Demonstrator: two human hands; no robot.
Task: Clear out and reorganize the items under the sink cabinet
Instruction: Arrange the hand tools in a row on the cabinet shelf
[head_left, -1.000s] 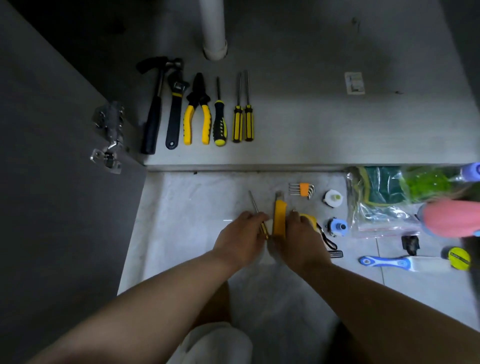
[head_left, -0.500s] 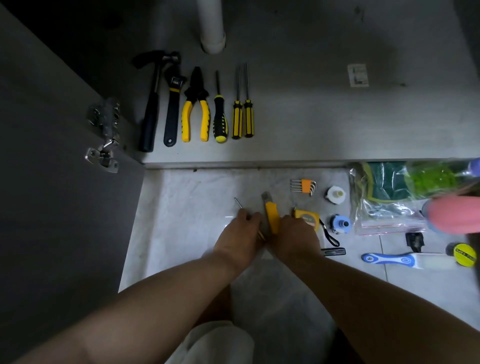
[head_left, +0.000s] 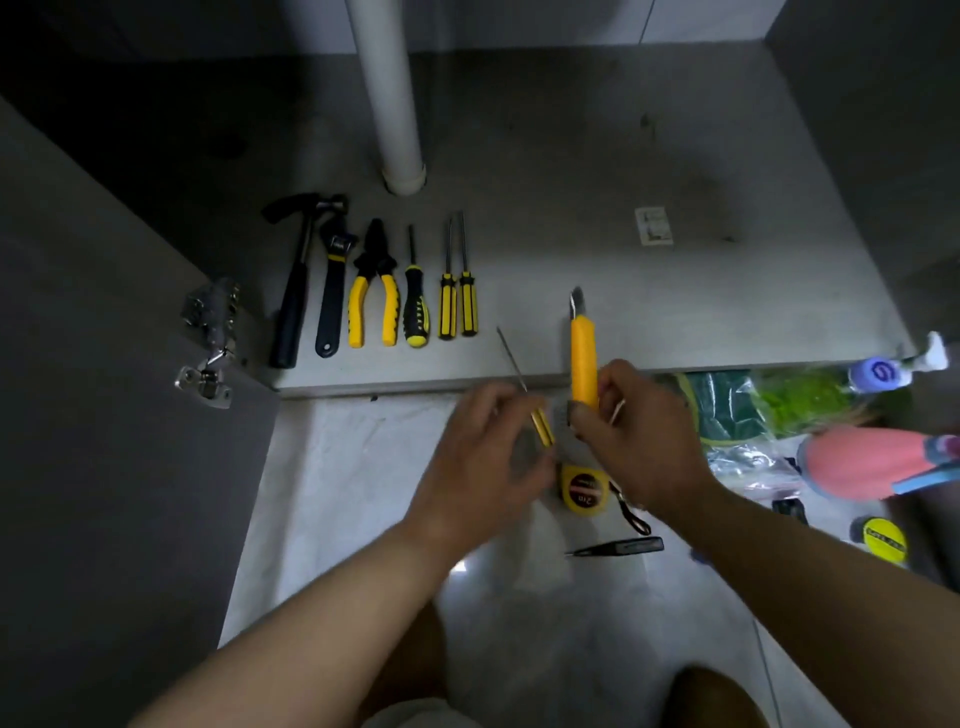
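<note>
In the head view, the left hand (head_left: 483, 457) is gripping a small yellow-handled screwdriver (head_left: 540, 427) with curled fingers, its thin shaft slanting up and to the left across the cabinet's front edge. The right hand (head_left: 644, 441) is curling around the lower end of a yellow utility knife (head_left: 584, 358), holding it upright with the blade tip pointing away from the person, over the cabinet floor (head_left: 623, 156). Both hands are hovering close together above the tiled floor (head_left: 363, 467), just in front of the cabinet.

On the cabinet floor, up and to the left of the hands, tools are lying side by side in a row: a hammer (head_left: 296, 291), an adjustable wrench (head_left: 332, 291), yellow pliers (head_left: 373, 296), a black-and-yellow screwdriver (head_left: 415, 306) and two striped screwdrivers (head_left: 448, 306). A white pipe (head_left: 392, 104) is rising behind them.

Below the hands a yellow tape measure (head_left: 584, 488) is lying on the tiles, with a black pen-shaped tool (head_left: 621, 546) near it. To the right a clear bag of sponges (head_left: 727, 410) is sitting beside a pink object (head_left: 857, 462).
</note>
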